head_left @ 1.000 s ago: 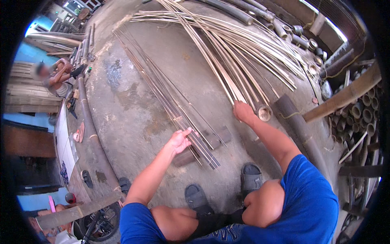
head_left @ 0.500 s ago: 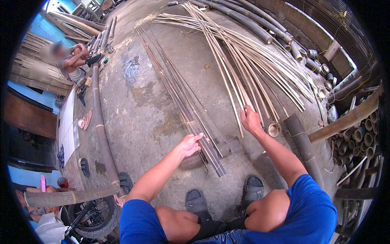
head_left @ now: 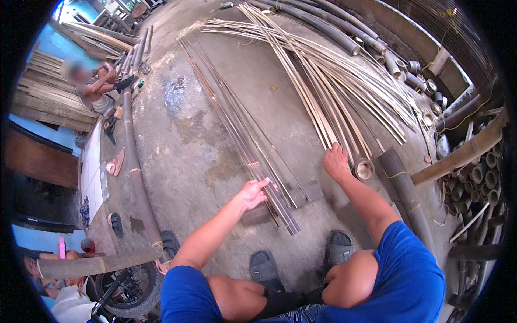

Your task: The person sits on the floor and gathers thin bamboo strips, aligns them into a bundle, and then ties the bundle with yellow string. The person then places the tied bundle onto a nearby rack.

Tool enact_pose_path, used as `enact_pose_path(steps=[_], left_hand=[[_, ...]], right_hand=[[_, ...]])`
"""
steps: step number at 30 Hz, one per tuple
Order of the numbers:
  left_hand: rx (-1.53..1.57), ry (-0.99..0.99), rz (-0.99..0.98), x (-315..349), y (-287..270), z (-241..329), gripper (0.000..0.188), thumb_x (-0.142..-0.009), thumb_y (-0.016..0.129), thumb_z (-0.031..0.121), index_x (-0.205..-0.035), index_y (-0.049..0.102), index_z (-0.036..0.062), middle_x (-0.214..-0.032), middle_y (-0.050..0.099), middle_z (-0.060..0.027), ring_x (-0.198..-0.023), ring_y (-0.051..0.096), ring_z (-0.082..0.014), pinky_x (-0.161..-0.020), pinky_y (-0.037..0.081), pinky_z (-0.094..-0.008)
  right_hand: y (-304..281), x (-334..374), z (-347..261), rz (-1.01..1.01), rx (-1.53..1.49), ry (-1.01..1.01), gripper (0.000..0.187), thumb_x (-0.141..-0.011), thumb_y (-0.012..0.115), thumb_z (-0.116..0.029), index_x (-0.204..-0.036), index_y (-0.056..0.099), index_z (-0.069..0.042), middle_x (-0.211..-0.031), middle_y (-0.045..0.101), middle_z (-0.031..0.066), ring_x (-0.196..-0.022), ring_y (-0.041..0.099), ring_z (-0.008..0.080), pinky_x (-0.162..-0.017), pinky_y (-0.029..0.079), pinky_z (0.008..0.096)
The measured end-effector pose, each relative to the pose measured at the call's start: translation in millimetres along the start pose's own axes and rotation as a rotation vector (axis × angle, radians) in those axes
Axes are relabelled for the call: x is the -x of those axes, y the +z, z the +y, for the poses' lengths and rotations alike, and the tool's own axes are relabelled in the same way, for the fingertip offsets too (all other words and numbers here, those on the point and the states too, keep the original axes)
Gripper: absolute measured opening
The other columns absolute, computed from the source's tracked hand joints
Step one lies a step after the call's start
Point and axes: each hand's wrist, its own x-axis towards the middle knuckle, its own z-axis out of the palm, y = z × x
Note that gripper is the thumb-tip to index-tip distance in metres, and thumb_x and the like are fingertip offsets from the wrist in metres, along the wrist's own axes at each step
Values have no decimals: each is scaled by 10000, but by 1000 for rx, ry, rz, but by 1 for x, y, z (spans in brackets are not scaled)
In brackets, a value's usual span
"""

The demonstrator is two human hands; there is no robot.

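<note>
Left hand (head_left: pixel 253 194) loosely curled over near end of straight strip bundle (head_left: pixel 242 134), right hand (head_left: pixel 336 161) spread on fanned bamboo strips (head_left: pixel 334 81), cut bamboo tube (head_left: pixel 364 169) just beside, 2 sandals (head_left: pixel 301 261) below, seated person (head_left: pixel 91 86) possibly working far left.

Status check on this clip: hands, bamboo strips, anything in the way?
Left hand open over the neat strip bundle. Right hand flat on the loose strip pile. Cut bamboo ring beside right hand.

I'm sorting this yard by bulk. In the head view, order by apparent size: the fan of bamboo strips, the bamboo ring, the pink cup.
1. Fan of bamboo strips
2. Bamboo ring and pink cup: look alike; distance makes ranking unsure.
</note>
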Motion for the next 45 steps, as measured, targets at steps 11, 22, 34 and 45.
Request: enact_pose_path(steps=[11, 22, 34, 45], left_hand=[[-9, 10, -15, 3, 6, 5, 221, -998, 581, 213, -1116, 572, 27, -1106, 674, -181, -1026, 680, -282, -907, 571, -432], [18, 41, -15, 7, 5, 5, 245, -1010, 557, 209, -1134, 558, -3, -1087, 675, -178, -1003, 679, -274, -894, 571, -408], [36, 64, 26, 6, -1, 0, 281, -1005, 567, 221, -1177, 568, -1, -1068, 685, -155, -974, 697, -269, -860, 581, -413], [47, 76, -50, 0, -1, -4, 255, -1008, 556, 218, -1148, 609, 12, -1038, 703, -113, -945, 704, -264, -849, 582, -394]], right_hand=[[-6, -8, 14, 133, -383, 83, 308, -857, 590, -224, -1073, 599, -5, -1013, 612, 230, -969, 621, 388, -818, 495, 496], [-125, 32, -61, 237, -1123, -69, 246, -943, 598, -236, -1073, 522, -41, -618, 587, 168, -563, 604, 330, -551, 450, 454], [-79, 73, -126, -592, -1663, 125, 213, -994, 496, -222, -987, 649, -73, -686, 574, -3, -522, 473, 73, -452, 372, 264], [-103, 93, -121, -527, -1683, -19, 227, -1025, 505, -244, -1037, 635, -58, -692, 536, -20, -484, 487, 64, -424, 376, 220]])
